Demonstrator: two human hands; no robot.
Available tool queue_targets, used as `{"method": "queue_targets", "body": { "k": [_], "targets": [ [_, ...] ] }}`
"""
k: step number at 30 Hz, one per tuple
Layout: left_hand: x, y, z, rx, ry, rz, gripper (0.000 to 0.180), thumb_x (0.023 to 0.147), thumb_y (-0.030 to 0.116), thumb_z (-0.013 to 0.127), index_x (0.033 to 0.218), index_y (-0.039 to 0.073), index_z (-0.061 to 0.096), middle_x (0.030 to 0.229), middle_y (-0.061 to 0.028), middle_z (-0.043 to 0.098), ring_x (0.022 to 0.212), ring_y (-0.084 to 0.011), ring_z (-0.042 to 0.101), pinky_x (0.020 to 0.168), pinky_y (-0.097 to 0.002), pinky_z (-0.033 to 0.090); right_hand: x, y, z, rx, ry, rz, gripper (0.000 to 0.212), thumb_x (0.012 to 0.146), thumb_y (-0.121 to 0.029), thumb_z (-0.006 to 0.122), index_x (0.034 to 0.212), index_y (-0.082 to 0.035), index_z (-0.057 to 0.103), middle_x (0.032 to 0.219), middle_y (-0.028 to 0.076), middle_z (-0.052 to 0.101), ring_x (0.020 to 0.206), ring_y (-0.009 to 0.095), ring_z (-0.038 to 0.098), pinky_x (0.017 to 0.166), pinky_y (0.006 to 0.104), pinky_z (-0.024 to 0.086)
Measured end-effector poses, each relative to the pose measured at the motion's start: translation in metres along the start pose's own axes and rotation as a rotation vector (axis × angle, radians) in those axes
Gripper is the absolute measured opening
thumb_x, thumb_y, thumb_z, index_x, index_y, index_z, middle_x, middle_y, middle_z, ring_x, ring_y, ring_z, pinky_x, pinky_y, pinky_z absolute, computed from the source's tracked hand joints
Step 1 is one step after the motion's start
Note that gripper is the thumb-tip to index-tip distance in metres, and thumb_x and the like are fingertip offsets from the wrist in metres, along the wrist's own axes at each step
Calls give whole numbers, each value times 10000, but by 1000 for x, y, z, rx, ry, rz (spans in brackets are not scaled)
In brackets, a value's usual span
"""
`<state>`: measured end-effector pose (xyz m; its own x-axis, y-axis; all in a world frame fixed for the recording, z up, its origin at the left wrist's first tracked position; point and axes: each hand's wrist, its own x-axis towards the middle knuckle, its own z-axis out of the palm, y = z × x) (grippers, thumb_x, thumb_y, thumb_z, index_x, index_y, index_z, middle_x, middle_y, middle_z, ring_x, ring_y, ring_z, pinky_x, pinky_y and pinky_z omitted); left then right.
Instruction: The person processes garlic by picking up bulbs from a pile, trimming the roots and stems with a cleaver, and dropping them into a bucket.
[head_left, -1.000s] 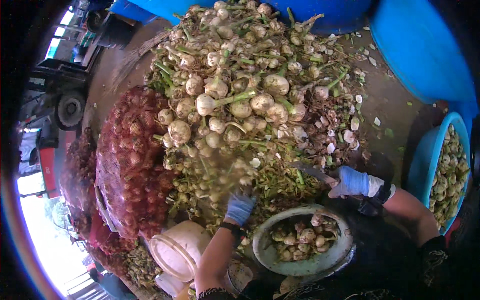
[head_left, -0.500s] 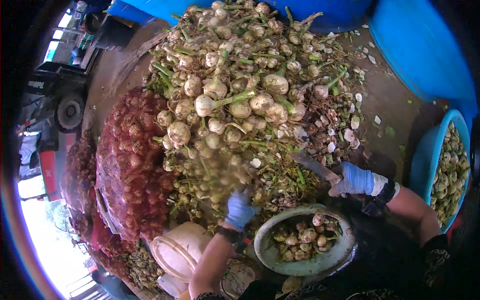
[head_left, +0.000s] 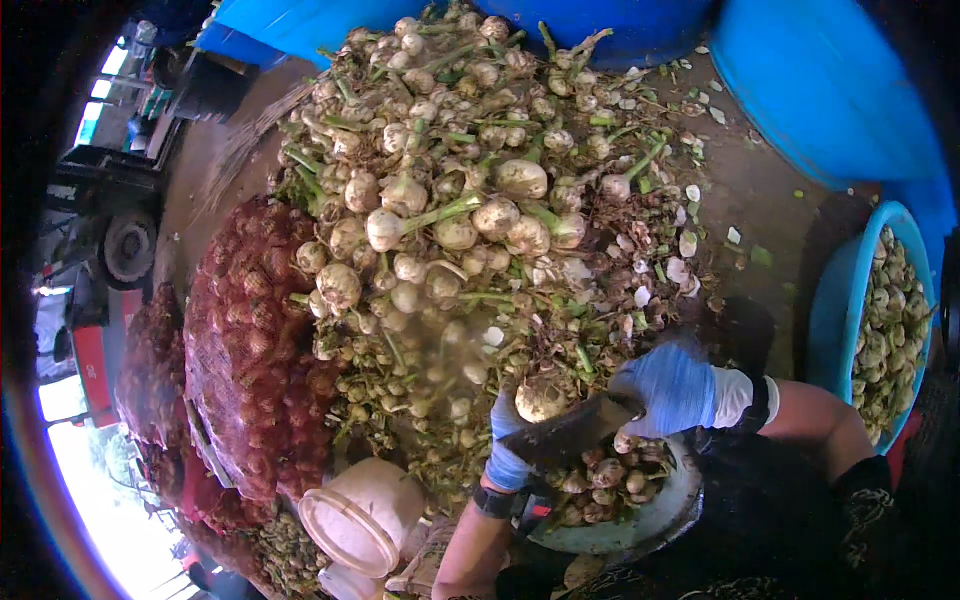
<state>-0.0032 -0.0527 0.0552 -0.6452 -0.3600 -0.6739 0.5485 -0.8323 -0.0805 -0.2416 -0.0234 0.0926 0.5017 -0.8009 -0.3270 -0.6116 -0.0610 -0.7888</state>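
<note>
My left hand (head_left: 507, 440), in a blue glove, is closed around a pale round bulb (head_left: 541, 400) with soil on its skin, either an onion or garlic. A knife (head_left: 572, 432) with a broad dark blade is gripped in my right hand (head_left: 665, 390), also gloved in blue. Its blade lies across the near side of the bulb and hides part of my left fingers. Below both hands stands a pale oval basin (head_left: 685, 490) partly filled with smaller bulbs (head_left: 608, 478). Beyond them rises a large heap of bulbs (head_left: 460, 180) with green stalks.
Red mesh sacks (head_left: 255, 350) full of bulbs stand at the left, with a white bucket (head_left: 365, 510) nearer me. A blue tub (head_left: 850, 300) of bulbs sits at the right. Large blue containers (head_left: 830, 90) stand behind. Cut scraps (head_left: 640, 270) litter the floor.
My left hand has come back from the heap with a bulb in it. My right hand has swung the knife leftward to meet it above the basin.
</note>
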Motion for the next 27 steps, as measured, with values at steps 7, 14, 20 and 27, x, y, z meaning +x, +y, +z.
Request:
{"method": "queue_targets", "body": {
  "k": [7,14,20,27],
  "targets": [
    [-2,-37,8,1214,121,478,643,828,458,551,1264,11,400,1186,-162,507,1088,-300,487,979,-419,361,-1,-8,-8,-195,-98,-40,334,677,-347,639,896,-99,588,784,135,619,700,351,619,588,467,483],
    [-2,-54,-32,1107,43,432,497,764,339,707,1122,54,511,1006,-61,607,890,-211,599,804,-360,485,-2,15,6,-130,-152,32,421,706,-478,627,884,-98,590,782,150,608,729,363,608,608,471,462],
    [-12,-43,-54,1749,-343,529,733,610,562,781,1179,189,508,988,30,628,875,-236,621,815,-389,477,-6,93,29,-194,15,151,330,697,-377,622,793,-61,621,693,172,621,664,362,622,597,459,488],
    [4,-22,-25,535,-231,465,591,807,549,564,1065,18,557,977,-102,631,939,-219,617,858,-356,483,-14,79,29,101,270,149,364,688,-368,686,838,-37,661,730,187,639,670,347,633,624,413,505]
  ]
}}
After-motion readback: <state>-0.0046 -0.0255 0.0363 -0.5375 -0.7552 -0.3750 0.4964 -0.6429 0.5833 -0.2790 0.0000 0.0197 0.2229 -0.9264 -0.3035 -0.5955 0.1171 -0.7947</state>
